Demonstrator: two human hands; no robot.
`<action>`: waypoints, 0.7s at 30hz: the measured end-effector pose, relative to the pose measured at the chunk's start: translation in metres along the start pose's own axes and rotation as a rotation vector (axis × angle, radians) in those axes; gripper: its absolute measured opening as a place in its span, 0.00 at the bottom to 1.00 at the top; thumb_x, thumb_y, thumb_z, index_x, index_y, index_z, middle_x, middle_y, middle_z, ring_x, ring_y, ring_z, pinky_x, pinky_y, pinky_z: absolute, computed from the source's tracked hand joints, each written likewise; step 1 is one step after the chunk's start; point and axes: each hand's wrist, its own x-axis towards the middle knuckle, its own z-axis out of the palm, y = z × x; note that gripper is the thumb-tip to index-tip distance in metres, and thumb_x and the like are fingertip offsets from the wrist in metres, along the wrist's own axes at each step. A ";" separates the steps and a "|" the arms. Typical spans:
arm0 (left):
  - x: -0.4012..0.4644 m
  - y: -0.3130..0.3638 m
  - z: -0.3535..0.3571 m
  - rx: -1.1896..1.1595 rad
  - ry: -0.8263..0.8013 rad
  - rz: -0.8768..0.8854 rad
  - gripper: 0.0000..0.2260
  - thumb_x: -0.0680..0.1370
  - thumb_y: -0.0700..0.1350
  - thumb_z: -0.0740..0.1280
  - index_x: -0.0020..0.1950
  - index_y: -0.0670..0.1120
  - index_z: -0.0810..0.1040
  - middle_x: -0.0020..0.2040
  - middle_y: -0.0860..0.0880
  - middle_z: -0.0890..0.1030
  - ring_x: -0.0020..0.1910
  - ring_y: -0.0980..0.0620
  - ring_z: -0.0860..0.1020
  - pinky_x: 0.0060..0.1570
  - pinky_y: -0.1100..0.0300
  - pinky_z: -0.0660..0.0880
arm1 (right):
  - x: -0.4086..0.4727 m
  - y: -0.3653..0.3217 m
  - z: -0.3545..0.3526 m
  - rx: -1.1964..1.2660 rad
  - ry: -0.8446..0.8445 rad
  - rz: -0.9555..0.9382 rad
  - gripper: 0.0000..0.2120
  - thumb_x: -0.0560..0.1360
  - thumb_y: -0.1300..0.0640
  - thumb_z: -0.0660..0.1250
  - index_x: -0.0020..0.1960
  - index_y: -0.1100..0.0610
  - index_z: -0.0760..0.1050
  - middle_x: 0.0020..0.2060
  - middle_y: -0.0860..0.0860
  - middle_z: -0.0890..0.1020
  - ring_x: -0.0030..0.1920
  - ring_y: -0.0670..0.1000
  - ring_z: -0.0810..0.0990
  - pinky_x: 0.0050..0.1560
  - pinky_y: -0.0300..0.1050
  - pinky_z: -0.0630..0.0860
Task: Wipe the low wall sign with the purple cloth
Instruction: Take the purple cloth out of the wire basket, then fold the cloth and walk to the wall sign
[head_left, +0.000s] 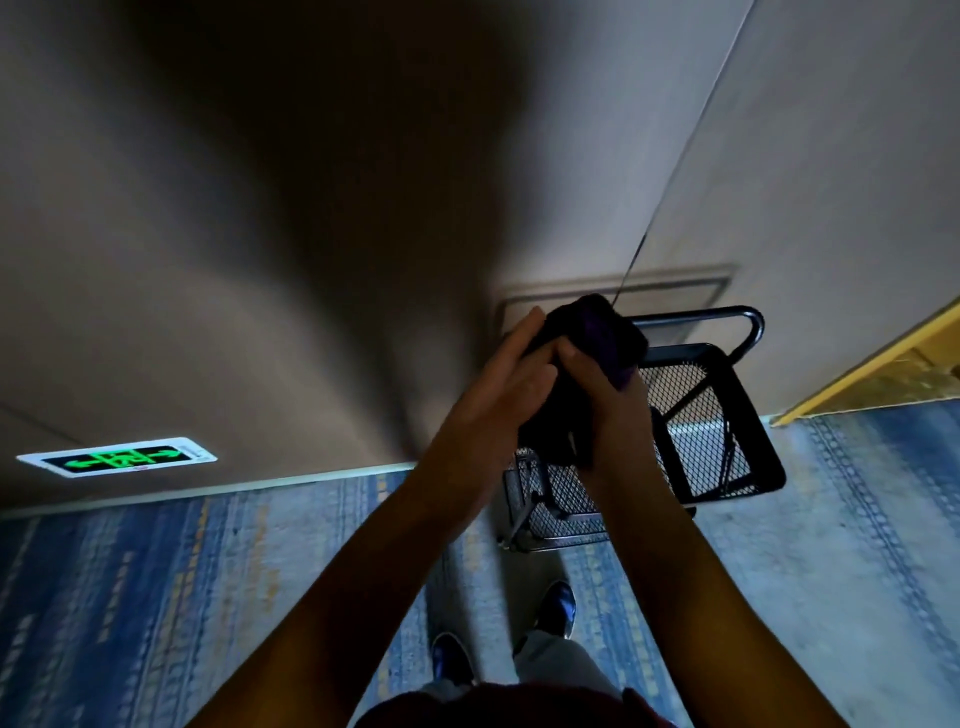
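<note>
The low wall sign (117, 457) is a white-framed panel with glowing green arrows, set just above the skirting at the far left. The purple cloth (597, 338) is bunched dark between both hands, in front of me at centre right. My left hand (498, 384) wraps the cloth from the left side. My right hand (608, 400) grips it from the right, thumb across the folds. Both hands are well to the right of the sign and far above it.
A black mesh cart (727, 431) with a tubular handle stands under my hands against the wall. A blue patterned carpet (156, 597) covers the floor. A yellow-edged doorway (872, 364) is at the right. My feet (558, 608) show below.
</note>
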 end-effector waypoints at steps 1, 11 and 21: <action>-0.004 0.001 -0.003 -0.041 -0.009 0.002 0.24 0.76 0.50 0.72 0.71 0.58 0.72 0.69 0.53 0.81 0.69 0.52 0.79 0.71 0.53 0.74 | 0.001 -0.001 -0.001 0.040 0.033 0.020 0.25 0.73 0.58 0.75 0.68 0.61 0.76 0.57 0.61 0.85 0.56 0.59 0.86 0.51 0.50 0.83; -0.012 -0.023 -0.058 0.375 0.430 -0.009 0.29 0.79 0.55 0.71 0.78 0.55 0.66 0.73 0.53 0.75 0.66 0.58 0.76 0.64 0.63 0.74 | 0.014 -0.015 -0.010 0.429 -0.042 0.235 0.20 0.79 0.42 0.66 0.63 0.52 0.84 0.57 0.54 0.86 0.57 0.57 0.86 0.55 0.55 0.82; 0.015 -0.013 -0.034 0.084 0.556 0.143 0.34 0.69 0.56 0.79 0.74 0.57 0.74 0.66 0.50 0.82 0.67 0.50 0.80 0.64 0.56 0.79 | 0.040 -0.033 -0.007 0.278 -0.268 0.363 0.18 0.76 0.42 0.66 0.53 0.50 0.88 0.54 0.54 0.88 0.54 0.54 0.87 0.52 0.50 0.84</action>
